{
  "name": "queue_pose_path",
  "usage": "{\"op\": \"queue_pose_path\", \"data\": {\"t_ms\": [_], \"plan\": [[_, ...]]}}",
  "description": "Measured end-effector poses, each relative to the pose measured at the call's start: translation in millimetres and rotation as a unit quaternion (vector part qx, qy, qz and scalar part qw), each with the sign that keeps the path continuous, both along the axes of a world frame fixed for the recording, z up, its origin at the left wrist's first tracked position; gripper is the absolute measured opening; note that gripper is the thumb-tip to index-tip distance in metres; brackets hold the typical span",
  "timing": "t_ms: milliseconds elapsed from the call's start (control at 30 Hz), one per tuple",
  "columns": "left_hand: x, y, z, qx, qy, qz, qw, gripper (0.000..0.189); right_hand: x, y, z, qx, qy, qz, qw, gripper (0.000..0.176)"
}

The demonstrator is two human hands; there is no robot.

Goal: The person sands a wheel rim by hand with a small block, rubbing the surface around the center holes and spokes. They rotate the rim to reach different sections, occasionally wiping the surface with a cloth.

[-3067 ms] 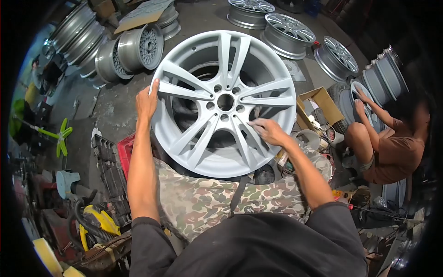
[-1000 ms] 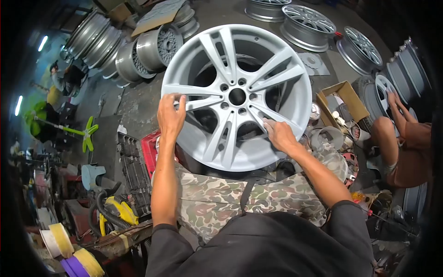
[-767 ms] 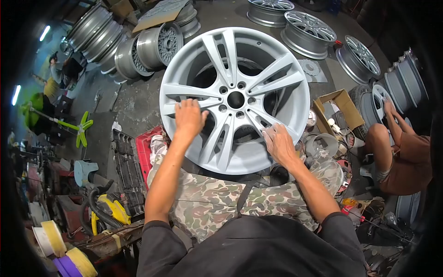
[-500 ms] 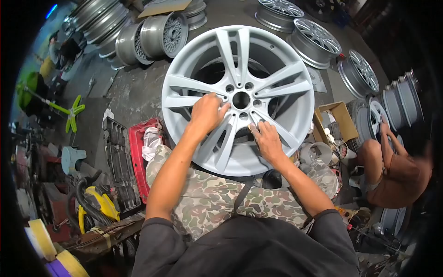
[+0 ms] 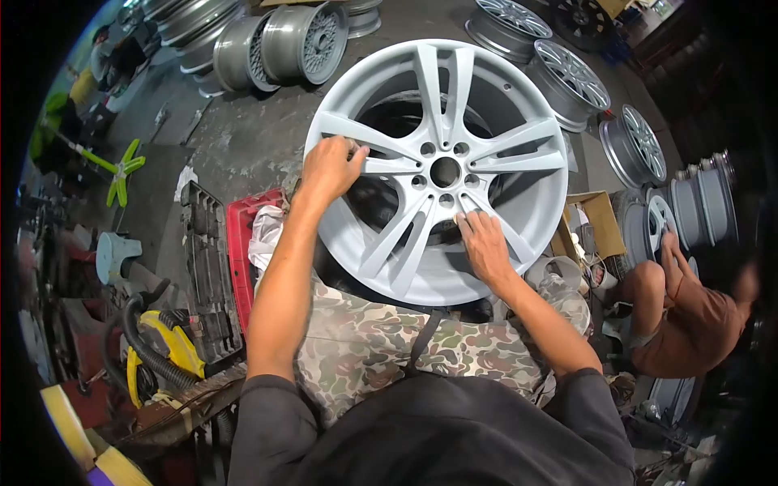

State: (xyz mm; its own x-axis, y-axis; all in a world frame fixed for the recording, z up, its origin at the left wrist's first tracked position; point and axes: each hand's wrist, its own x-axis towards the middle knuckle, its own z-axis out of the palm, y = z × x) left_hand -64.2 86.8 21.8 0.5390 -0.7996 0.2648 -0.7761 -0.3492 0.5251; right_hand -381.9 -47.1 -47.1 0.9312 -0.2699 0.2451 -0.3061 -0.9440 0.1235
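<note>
A large silver-grey alloy wheel rim (image 5: 379,257) with paired spokes lies face up before my knees. My left hand (image 5: 331,172) is closed over a left-hand spoke near the outer lip, thumb against the bent fingers; whatever it may hold is hidden under it. Below the centre bore, my right hand (image 5: 486,243) rests on a lower spoke with its fingers bent together. A small tan edge shows at those fingertips, too small to name. Dark space shows through the gaps between spokes.
More rims stand at the back left (image 5: 304,44) and along the right (image 5: 571,81). A cardboard box (image 5: 604,223) sits beside the wheel. At far right another person (image 5: 689,316) handles a rim. A red crate (image 5: 241,251) and yellow machine (image 5: 174,344) are at left.
My left hand has moved outward along the left spoke, from near the hub toward the outer lip. My right hand stays by the lower spoke. The whole view has shifted slightly.
</note>
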Motion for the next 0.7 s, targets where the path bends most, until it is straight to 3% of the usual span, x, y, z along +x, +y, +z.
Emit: {"op": "queue_pose_path", "data": {"t_ms": [67, 133, 167, 333, 400, 500, 633, 667, 700], "plan": [[-4.1, -8.3, -14.9, 0.037, -0.033, -0.018, 0.999, 0.036, 24.7, -6.8, 2.5, -0.03, -0.032, 0.007, 0.999, 0.039], [-18.4, -12.1, -24.5, 0.085, -0.149, -0.058, 0.984, 0.043, 37.0, -6.7, 4.9, -0.009, -0.016, -0.015, 1.0, 0.039], [-23.8, -11.8, -23.7, 0.134, -0.107, -0.062, 0.983, 0.05, 33.8, -6.2, -0.8, -0.004, -0.036, -0.011, 0.999, 0.04], [-38.3, -2.7, -12.5, 0.148, -0.107, -0.068, 0.981, 0.055, -7.6, 1.0, 2.3, 0.011, 0.003, 0.01, 1.0, 0.045], [-44.8, -8.1, -14.5, 0.142, -0.127, -0.067, 0.979, 0.054, 9.8, -2.8, 2.0, 0.037, -0.018, 0.001, 0.999, 0.043], [-60.1, -15.4, -21.5, 0.135, -0.135, -0.099, 0.977, 0.056, 44.2, -15.9, -4.6, 0.071, -0.037, 0.009, 0.997, 0.017], [-67.9, -12.7, -17.7, 0.083, -0.089, -0.133, 0.984, 0.039, 47.4, -20.2, -8.5, 0.121, -0.028, -0.011, 0.992, 0.016], [-70.3, -12.1, -24.0, 0.015, -0.118, -0.127, 0.985, 0.035, 46.8, -19.2, -4.3, 0.116, -0.027, 0.0, 0.993, 0.016], [-73.4, -14.0, -16.8, 0.039, -0.098, -0.145, 0.984, 0.032, 46.6, -16.8, 3.4, 0.134, 0.02, -0.019, 0.991, 0.019]]}}
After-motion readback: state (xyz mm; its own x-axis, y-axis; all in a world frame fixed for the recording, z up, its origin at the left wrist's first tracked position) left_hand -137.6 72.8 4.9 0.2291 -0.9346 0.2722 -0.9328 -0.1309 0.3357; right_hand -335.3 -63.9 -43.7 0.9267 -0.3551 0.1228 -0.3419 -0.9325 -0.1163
